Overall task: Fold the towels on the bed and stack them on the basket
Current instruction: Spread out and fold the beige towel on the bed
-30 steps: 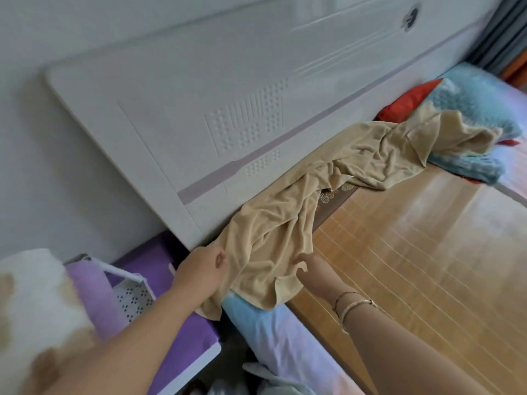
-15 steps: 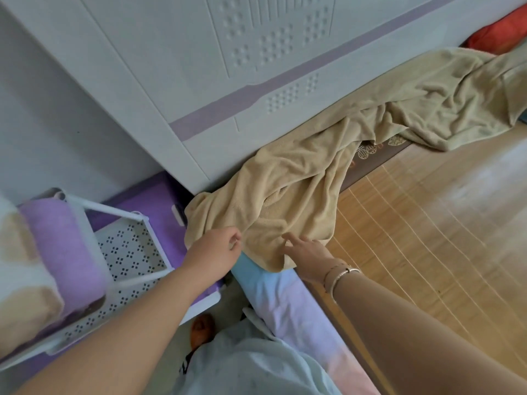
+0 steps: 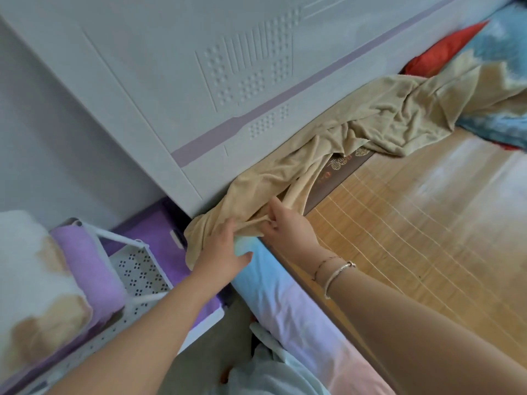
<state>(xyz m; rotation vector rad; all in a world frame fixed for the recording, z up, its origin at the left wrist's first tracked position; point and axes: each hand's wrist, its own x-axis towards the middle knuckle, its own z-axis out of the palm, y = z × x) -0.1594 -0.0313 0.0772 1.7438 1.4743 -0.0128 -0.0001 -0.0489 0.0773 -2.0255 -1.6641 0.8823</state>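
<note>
A long beige towel lies crumpled along the headboard, from the bed's near corner to the pillows at the far right. My left hand holds its hanging near corner at the bed's edge. My right hand pinches a bunched fold of the same towel just to the right of it. At lower left stands a white perforated basket with a folded purple towel and a folded white-and-tan towel on it.
A white headboard runs diagonally across the top. A bamboo mat covers the bed, with a pastel sheet edge below it. Red and blue pillows sit at the far right. A purple box stands behind the basket.
My right hand has gone from lying on the towel's edge to pinching a gathered fold. My left hand has shifted right along the corner. The towel is more bunched near the hands.
</note>
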